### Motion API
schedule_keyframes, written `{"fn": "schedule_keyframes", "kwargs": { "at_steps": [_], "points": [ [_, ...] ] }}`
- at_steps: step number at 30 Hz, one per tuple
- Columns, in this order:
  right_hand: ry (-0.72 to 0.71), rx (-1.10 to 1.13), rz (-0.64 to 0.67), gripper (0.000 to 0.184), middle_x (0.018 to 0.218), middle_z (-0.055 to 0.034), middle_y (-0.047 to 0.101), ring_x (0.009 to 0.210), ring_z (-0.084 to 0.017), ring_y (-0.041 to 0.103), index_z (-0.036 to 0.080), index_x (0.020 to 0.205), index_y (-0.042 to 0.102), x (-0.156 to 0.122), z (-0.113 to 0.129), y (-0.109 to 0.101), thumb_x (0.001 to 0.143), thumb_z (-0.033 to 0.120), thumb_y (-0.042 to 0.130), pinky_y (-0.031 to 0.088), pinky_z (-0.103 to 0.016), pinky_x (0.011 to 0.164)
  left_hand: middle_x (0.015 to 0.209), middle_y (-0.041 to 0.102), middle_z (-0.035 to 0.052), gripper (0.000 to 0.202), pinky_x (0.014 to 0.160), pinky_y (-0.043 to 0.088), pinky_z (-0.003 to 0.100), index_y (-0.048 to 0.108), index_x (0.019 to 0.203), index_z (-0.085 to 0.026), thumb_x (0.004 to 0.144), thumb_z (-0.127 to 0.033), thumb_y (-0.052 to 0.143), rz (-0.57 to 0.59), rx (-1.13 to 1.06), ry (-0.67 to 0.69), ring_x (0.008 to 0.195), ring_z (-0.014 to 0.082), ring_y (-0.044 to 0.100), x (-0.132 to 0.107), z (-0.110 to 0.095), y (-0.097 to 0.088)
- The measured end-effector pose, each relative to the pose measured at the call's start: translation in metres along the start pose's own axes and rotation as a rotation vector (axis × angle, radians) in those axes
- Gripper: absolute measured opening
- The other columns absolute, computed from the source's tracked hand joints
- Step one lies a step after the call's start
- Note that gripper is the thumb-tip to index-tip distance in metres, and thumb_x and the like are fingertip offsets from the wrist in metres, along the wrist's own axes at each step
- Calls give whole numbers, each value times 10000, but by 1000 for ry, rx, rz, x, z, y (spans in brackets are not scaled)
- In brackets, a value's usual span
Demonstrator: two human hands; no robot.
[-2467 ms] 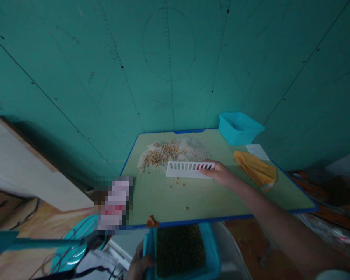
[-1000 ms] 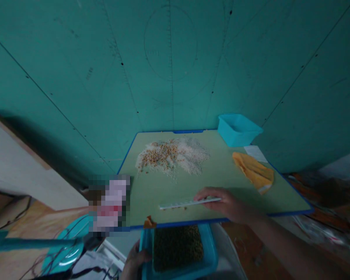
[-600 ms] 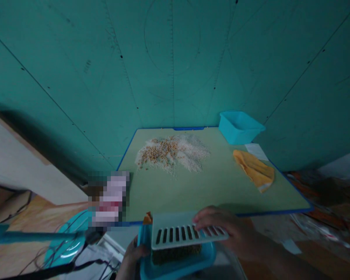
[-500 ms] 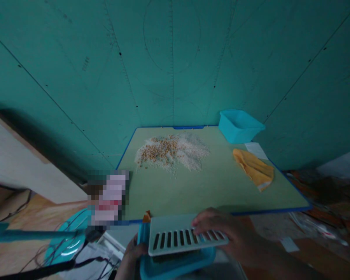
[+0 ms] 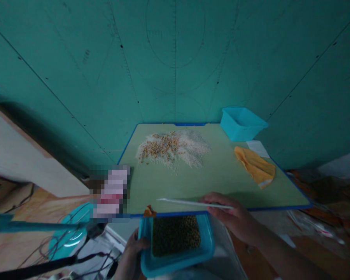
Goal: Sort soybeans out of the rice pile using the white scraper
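At the near table edge, my right hand [image 5: 227, 212] grips a white slotted plastic panel [image 5: 183, 202], turned nearly edge-on and raised over the tabletop. Below it sits a blue plastic tub [image 5: 207, 254], its left rim held by my left hand [image 5: 134, 249]. Inside the tub are dark green beans [image 5: 169, 237], with tan beans [image 5: 195, 229] along the right side. Farther back, a spread of white grains [image 5: 196, 147] lies on the table, and more tan beans [image 5: 160, 145] are scattered over its left part.
A turquoise bin [image 5: 242, 126] stands at the table's [image 5: 192, 186] back right corner. An orange cloth [image 5: 255, 167] and white paper [image 5: 258, 148] lie near it. A small orange-brown scrap [image 5: 149, 211] rests on the front edge. A green wall [image 5: 175, 77] rises behind.
My right hand has lifted the slotted panel up and away from the tub and tipped it edge-on, uncovering the beans inside. My left hand has stayed on the tub's rim.
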State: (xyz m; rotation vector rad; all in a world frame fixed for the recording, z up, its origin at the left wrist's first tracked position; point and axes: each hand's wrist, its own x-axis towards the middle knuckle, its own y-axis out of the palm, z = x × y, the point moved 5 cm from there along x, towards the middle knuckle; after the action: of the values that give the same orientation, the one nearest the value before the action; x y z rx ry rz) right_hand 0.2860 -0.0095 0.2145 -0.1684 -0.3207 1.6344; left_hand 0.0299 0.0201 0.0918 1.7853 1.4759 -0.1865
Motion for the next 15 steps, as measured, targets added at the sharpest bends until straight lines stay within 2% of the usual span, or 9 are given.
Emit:
{"fn": "schedule_keyframes", "kwargs": {
  "at_steps": [2,4,8,12,15],
  "points": [
    [-45,-50,17,200,1021,-55,635,989,-145,569,212,1007,605,0,3,2,887,238,446,439,-279,877,576,711,5,311,583,522,360,678,801,-190,524,-71,603,-6,-6,-4,600,253,670,0,0,1],
    [-152,-127,65,241,1052,-58,627,1013,-142,558,221,1049,588,-1,9,8,869,157,442,430,-289,896,587,714,10,324,581,522,366,676,805,-182,505,-78,610,-15,-9,-5,609,263,671,0,0,3],
    [-331,-342,137,436,1115,-67,601,1048,-154,525,233,1151,540,3,18,26,777,29,446,430,-308,893,602,716,15,338,576,518,368,670,821,-174,500,-85,616,-33,-5,-4,607,267,670,1,-2,6],
    [-326,-627,191,512,1174,-78,575,1072,-181,496,212,1178,540,22,15,43,729,-6,425,397,-344,925,577,702,13,332,534,511,351,663,815,-169,505,-72,596,-39,4,-14,572,255,662,0,-2,7],
    [-282,-748,151,489,1196,-88,564,1077,-190,490,187,1179,549,42,13,45,749,1,409,376,-355,948,576,699,18,318,502,505,341,655,823,-167,524,-79,593,-26,7,-29,561,251,657,-1,0,6]
  ]
}}
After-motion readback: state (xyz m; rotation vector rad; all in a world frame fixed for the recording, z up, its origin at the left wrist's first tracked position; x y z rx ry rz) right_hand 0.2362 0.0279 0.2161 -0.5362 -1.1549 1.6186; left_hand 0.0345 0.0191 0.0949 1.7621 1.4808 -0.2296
